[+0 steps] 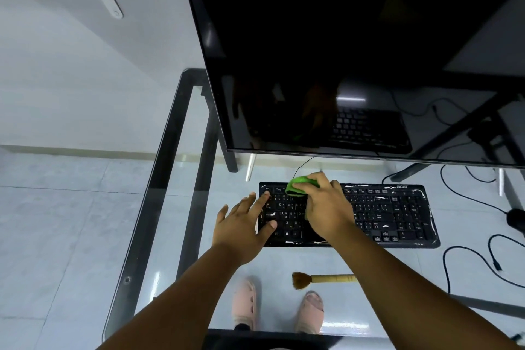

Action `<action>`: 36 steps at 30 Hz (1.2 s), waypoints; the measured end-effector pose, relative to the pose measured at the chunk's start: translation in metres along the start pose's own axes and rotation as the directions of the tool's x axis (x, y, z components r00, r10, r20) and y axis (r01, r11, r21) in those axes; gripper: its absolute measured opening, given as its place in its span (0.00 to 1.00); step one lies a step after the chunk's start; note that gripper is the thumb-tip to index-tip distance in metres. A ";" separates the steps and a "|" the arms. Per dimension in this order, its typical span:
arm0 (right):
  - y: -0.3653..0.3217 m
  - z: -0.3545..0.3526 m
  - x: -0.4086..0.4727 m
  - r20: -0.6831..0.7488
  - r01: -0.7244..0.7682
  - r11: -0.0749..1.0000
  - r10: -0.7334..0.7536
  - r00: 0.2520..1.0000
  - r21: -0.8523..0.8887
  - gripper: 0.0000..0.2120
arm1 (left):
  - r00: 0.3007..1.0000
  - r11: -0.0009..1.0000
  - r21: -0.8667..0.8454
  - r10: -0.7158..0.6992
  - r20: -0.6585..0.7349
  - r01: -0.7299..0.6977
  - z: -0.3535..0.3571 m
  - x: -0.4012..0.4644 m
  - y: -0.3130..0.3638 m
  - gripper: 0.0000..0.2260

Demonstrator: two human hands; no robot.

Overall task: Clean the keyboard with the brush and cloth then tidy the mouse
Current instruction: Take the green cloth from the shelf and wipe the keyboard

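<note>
A black keyboard (392, 214) lies on the glass desk below the monitor. My right hand (326, 204) presses a green cloth (297, 186) onto the keyboard's upper left keys, fingers closed over it. My left hand (244, 224) rests flat on the keyboard's left end with fingers spread, holding nothing. A brush (321, 280) with brown bristles and a pale wooden handle lies on the glass nearer me; its handle end is hidden under my right forearm. A dark mouse (515, 220) shows at the right edge, partly cut off.
A large dark monitor (341, 51) overhangs the back of the desk. The glass desk's black frame (167, 167) runs along the left. Black cables (468, 258) trail at the right. Feet in pink slippers (244, 304) show through the glass.
</note>
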State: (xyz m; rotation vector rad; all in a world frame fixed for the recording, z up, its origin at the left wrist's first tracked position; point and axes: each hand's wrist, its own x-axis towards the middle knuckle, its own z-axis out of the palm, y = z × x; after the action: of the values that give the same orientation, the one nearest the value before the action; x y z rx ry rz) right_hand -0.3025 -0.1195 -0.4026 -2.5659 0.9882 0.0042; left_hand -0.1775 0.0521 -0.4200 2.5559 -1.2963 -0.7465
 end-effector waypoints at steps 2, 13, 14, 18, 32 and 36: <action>-0.001 0.000 0.003 -0.006 -0.083 0.997 0.083 0.997 0.009 0.26 | 1.000 1.000 -0.027 -0.017 -0.011 0.017 0.001 0.000 -0.001 0.33; -0.026 0.008 0.012 0.008 0.051 0.991 -0.052 0.999 0.126 0.23 | 1.000 1.000 -0.008 -0.022 0.001 0.022 -0.003 -0.012 -0.030 0.47; -0.033 0.010 0.013 0.004 0.044 0.992 -0.045 0.999 0.116 0.23 | 1.000 1.000 0.017 -0.017 0.012 0.016 -0.002 -0.013 -0.033 0.48; -0.049 0.013 0.015 0.118 0.211 0.975 -0.219 0.969 0.074 0.23 | 0.999 0.999 0.048 0.017 0.050 -0.019 -0.002 -0.015 -0.037 0.52; -0.033 0.013 0.007 0.125 0.277 0.953 -0.292 0.948 0.124 0.23 | 0.992 0.990 0.109 0.077 0.098 -0.088 -0.010 -0.009 -0.049 0.55; -0.040 0.014 0.008 0.045 0.191 0.976 -0.197 0.979 0.108 0.23 | 0.994 0.991 0.102 0.082 0.079 -0.090 -0.010 -0.008 -0.049 0.55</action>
State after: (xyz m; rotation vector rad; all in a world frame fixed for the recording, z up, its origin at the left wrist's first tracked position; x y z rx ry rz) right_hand -0.2684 -0.0925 -0.4028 -2.5417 0.6961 -0.0284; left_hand -0.1420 0.0876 -0.4273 2.5554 -1.4968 -0.7830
